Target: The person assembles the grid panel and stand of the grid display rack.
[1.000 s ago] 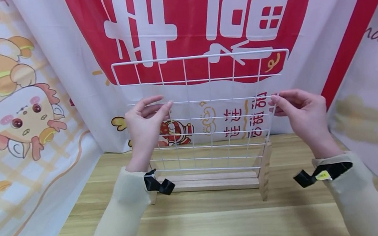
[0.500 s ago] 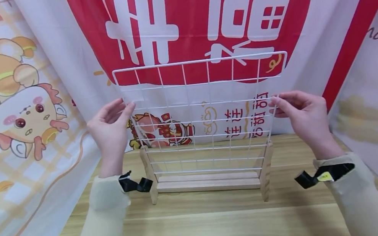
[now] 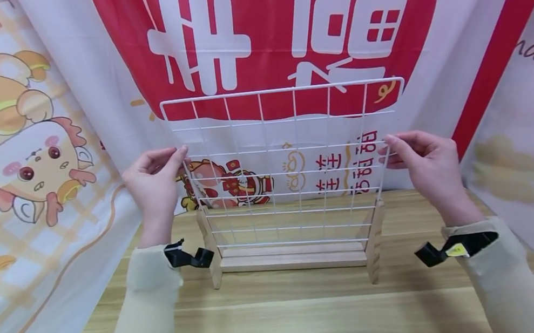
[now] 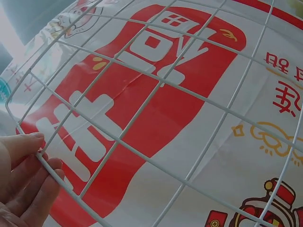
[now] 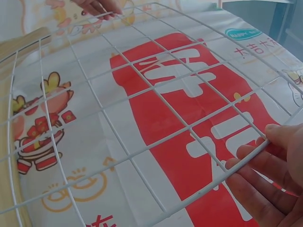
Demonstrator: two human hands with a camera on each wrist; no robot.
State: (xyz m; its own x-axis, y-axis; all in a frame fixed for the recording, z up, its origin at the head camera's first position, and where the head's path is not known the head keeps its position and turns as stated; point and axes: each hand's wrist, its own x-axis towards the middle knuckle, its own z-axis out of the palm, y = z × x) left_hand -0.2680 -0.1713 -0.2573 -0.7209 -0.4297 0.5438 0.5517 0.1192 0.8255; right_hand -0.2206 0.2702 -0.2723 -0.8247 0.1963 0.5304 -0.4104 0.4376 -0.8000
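Note:
A white wire grid panel (image 3: 265, 149) stands upright, its lower end between the two side pieces of a wooden stand (image 3: 291, 261). My left hand (image 3: 154, 186) pinches the panel's left edge wire between thumb and fingers; the left wrist view shows this grip close up, with the hand (image 4: 23, 177) at the frame's lower left. On the opposite edge, my right hand (image 3: 428, 168) pinches the wire at about the same height. The right wrist view has that hand (image 5: 270, 175) with its thumb above the wire and fingers beneath.
The stand rests on a wood-grain tabletop (image 3: 283, 322). Behind it hangs a white cloth with a large red printed shape (image 3: 268, 36). Printed cloth (image 3: 27, 159) also covers the left side, and another sheet (image 3: 526, 123) the right. A black strap mount sits on each wrist.
My left hand has moved left from the inner part of the grid to its left edge and now pinches it. The panel's top has dropped slightly. My right hand keeps its hold.

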